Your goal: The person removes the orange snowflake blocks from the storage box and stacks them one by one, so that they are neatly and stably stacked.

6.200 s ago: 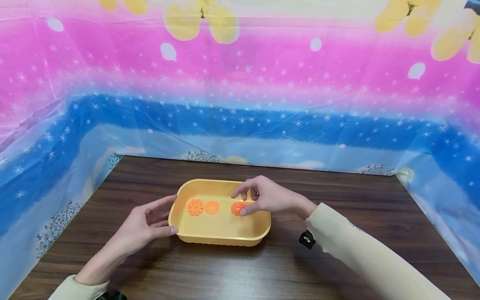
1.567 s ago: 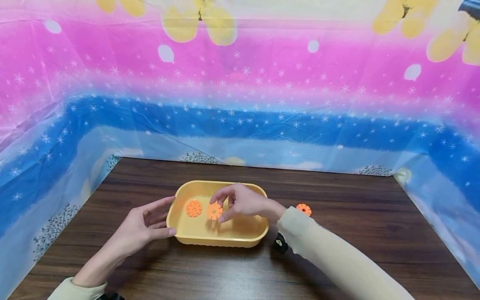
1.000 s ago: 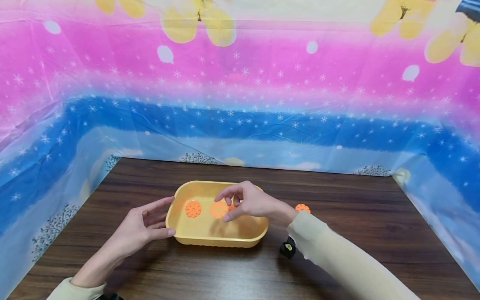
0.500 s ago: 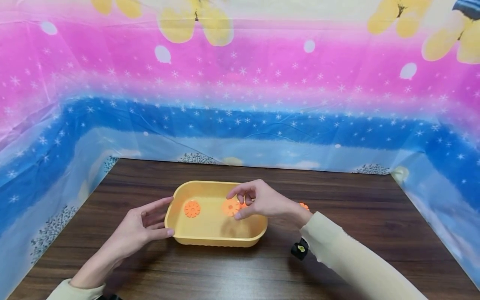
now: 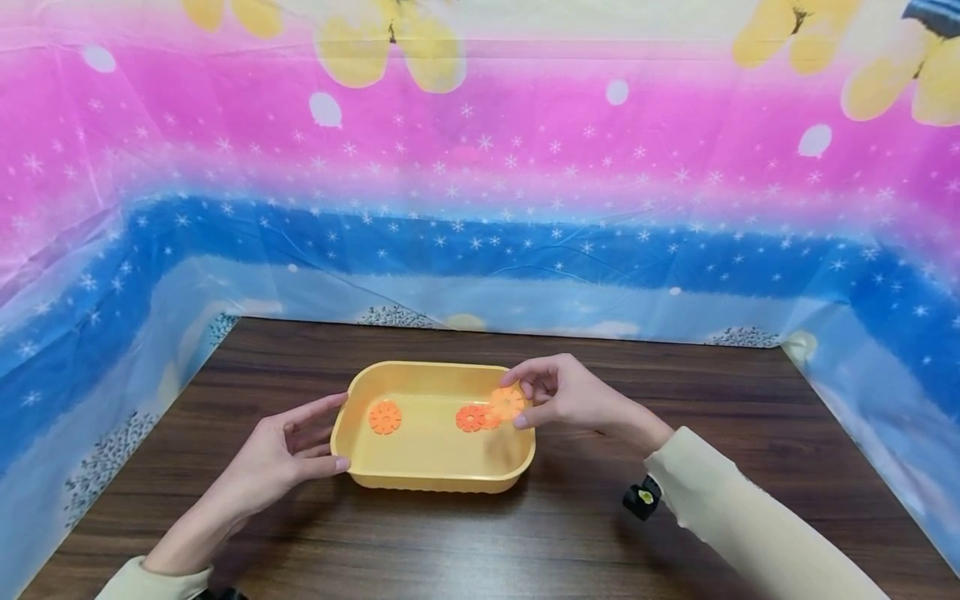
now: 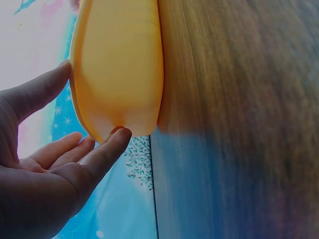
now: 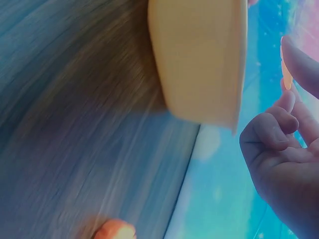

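My right hand (image 5: 566, 396) pinches an orange notched plastic disc (image 5: 507, 403) between thumb and index finger, above the right end of a yellow plastic basin (image 5: 431, 482). In the right wrist view that disc (image 7: 286, 72) appears edge-on. Two overlapping orange discs lie inside the basin just left of the hand; the front one (image 5: 470, 418) shows fully. Another orange disc (image 5: 386, 418) lies by itself toward the basin's left end. My left hand (image 5: 273, 458) touches that end, its thumb and fingers spread and fairly straight; the left wrist view shows fingertips (image 6: 122, 133) against the basin wall (image 6: 119, 64).
The basin stands on a dark wood-grain table (image 5: 450, 550). An orange piece (image 7: 115, 230) rests on the table in the right wrist view; in the head view the right hand or arm hides it. A patterned cloth (image 5: 480, 250) encloses the back and sides.
Compared with 6.2 s ago, a disc has gone onto the table at right. My right hand has since taken up another disc and carried it rightward. My left hand stays at the basin.
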`<state>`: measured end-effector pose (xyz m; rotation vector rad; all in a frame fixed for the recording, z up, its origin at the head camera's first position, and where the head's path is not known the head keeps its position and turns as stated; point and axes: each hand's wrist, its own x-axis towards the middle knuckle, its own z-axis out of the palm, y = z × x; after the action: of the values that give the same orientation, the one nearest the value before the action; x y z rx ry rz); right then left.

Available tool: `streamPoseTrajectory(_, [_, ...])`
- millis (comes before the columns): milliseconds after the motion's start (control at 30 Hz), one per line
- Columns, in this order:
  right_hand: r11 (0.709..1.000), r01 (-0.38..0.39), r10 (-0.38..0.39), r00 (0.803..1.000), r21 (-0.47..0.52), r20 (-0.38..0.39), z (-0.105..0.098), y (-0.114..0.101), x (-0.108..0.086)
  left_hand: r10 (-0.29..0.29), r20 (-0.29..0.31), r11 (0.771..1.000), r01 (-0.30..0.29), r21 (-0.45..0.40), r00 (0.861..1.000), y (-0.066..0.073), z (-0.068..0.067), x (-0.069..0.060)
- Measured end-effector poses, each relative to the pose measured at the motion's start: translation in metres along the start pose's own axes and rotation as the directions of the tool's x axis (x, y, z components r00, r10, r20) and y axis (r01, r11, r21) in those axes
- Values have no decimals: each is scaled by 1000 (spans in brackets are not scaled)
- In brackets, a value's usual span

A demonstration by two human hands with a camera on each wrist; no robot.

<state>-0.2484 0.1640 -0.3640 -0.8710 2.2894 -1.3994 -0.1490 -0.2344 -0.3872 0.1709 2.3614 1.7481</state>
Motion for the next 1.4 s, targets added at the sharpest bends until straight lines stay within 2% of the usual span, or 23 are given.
streamPoseTrajectory(300, [998, -65, 66, 997, 13, -51, -21, 19, -22, 8, -4, 1000, -8, 21, 1000, 0, -1, 0])
streamPoseTrajectory(567, [989, -146, 143, 983, -15, -115, -37, 39, -41, 7, -7, 1000, -7, 24, 1000, 0, -1, -1])
streamPoseTrajectory(1033, [982, -175, 157, 967, -74, -198, -58, 72, -66, 5, -8, 1000, -4, 18, 1000, -1, -1, 0])
streamPoseTrajectory(1400, [970, -217, 192, 960, -107, -205, -72, 89, -80, 14, -4, 1000, -14, 22, 1000, 0, 0, -1])
